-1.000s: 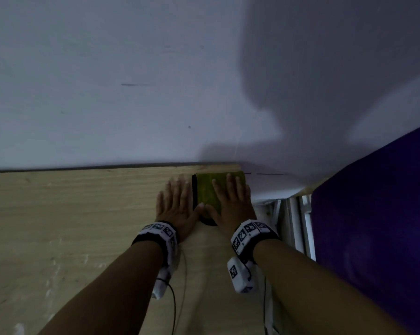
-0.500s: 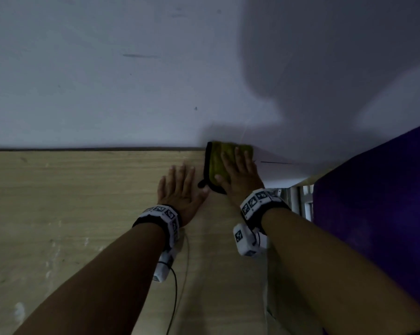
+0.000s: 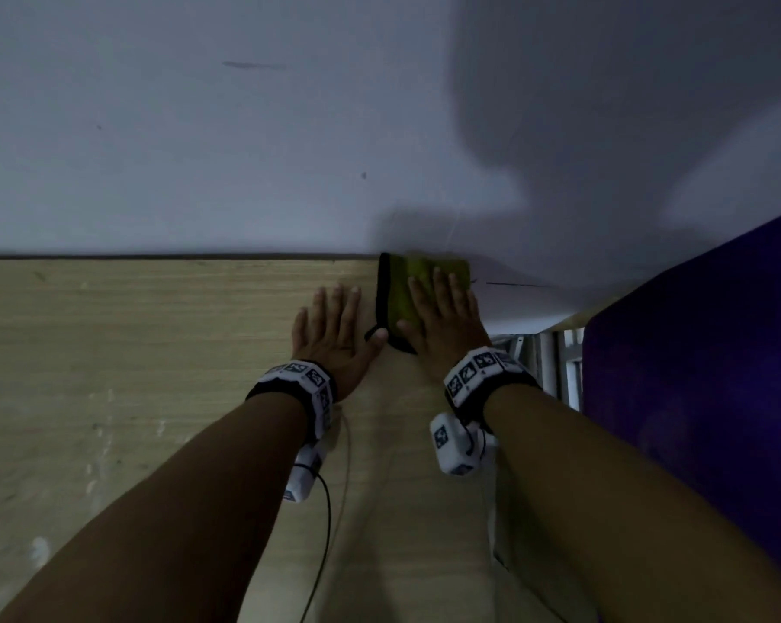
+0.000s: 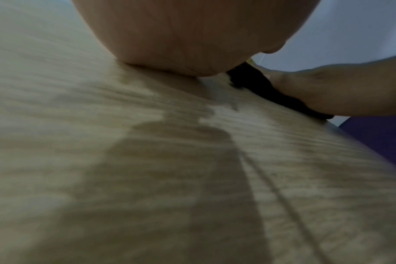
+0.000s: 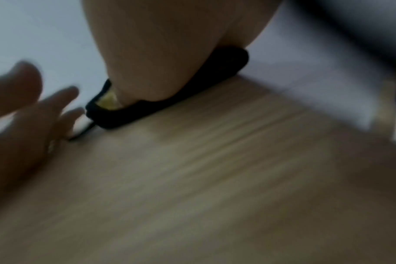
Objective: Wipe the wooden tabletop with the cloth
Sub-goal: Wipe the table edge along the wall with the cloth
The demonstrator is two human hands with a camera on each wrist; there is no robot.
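A folded yellow-green cloth point(image 3: 402, 287) with a black edge lies at the far right corner of the light wooden tabletop point(image 3: 154, 353), against the wall. My right hand point(image 3: 442, 326) lies flat on the cloth with straight fingers, pressing it down. My left hand point(image 3: 334, 335) rests flat on the bare wood just left of the cloth, its thumb touching the black edge. In the right wrist view the cloth's black edge point(image 5: 170, 100) shows under my palm. In the left wrist view the cloth point(image 4: 255, 84) peeks out beneath the right hand point(image 4: 328, 89).
A white wall point(image 3: 244, 150) rises straight behind the tabletop. To the right, past the table's edge, stands a dark purple surface point(image 3: 703, 353), with a white metal frame point(image 3: 555, 366) in the gap. Thin cables point(image 3: 325, 510) hang from my wrist bands over the wood.
My right hand has pushed the cloth away from me, up to the wall at the table's far edge. The left hand stayed flat beside it, following slightly forward.
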